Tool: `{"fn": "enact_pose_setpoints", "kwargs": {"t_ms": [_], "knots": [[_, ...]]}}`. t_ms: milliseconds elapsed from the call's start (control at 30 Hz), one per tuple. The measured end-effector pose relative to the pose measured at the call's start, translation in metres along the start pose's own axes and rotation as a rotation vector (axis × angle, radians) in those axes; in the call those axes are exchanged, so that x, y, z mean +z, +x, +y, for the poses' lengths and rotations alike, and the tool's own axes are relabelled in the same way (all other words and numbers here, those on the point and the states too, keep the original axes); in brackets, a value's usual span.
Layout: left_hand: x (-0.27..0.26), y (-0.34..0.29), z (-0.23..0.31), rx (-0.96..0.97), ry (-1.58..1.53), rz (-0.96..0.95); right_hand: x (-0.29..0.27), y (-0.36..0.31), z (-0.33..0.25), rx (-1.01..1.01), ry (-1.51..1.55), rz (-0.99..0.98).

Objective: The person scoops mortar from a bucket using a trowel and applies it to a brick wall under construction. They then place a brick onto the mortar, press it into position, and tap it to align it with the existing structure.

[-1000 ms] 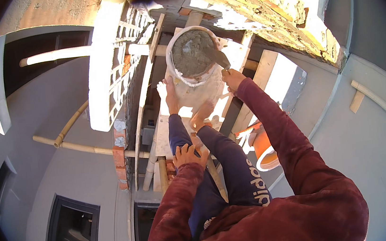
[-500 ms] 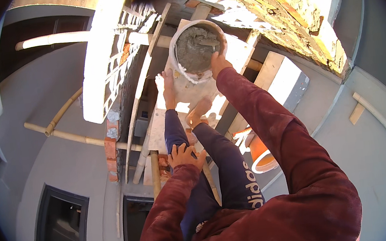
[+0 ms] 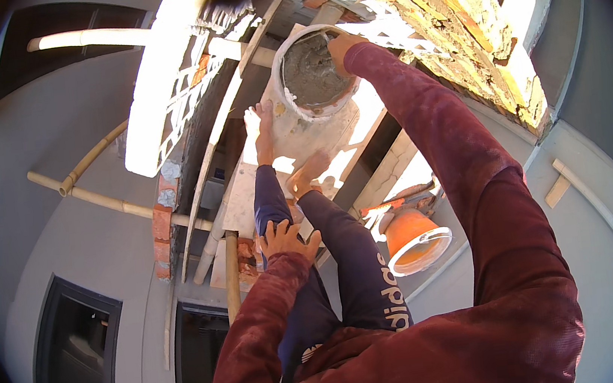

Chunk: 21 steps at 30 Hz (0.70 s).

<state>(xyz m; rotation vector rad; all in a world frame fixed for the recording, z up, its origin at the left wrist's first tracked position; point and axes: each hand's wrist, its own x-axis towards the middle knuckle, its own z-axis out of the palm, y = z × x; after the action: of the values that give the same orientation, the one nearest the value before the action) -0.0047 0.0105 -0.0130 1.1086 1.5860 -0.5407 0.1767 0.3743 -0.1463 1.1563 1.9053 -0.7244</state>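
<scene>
A round, pale-rimmed bucket [image 3: 280, 81] of wet grey mortar [image 3: 309, 78] stands on the plank beyond my feet. My right hand [image 3: 343, 53] is closed at the bucket's right inner side, around the handle of a trowel whose blade is mostly hidden by the hand and mortar. My left hand [image 3: 287, 240] lies on my left knee with its fingers spread, holding nothing. Both my bare feet rest on the pale plank [image 3: 301, 141], just short of the bucket.
An orange bucket [image 3: 411, 234] lies tipped at the right, beside my leg. Bamboo poles [image 3: 120, 205] cross at the left. Rough brickwork [image 3: 464, 18] rises at the upper right, and a dark-framed opening [image 3: 79, 353] is in the grey wall below left.
My right hand has moved farther away along the bucket's right side, and the trowel blade shows less. My left hand stays on the knee. The view has shifted slightly, showing more of the orange bucket.
</scene>
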Motion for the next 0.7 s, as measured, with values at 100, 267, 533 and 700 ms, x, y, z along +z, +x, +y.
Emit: {"fn": "enact_pose_setpoints", "kwargs": {"t_ms": [100, 267, 533, 700], "knots": [[0.006, 0.002, -0.003, 0.013, -0.008, 0.048, 0.040, 0.019, -0.013, 0.067, 0.039, 0.057], [0.007, -0.001, -0.001, -0.013, -0.022, 0.038, 0.089, -0.037, -0.021, 0.041, 0.124, 0.138], [-0.015, 0.001, 0.007, -0.001, 0.005, -0.031, 0.098, -0.104, 0.017, 0.166, 0.257, -0.036], [-0.021, 0.004, 0.008, -0.014, 0.029, -0.052, 0.112, -0.098, 0.017, 0.325, 0.519, -0.015]]}}
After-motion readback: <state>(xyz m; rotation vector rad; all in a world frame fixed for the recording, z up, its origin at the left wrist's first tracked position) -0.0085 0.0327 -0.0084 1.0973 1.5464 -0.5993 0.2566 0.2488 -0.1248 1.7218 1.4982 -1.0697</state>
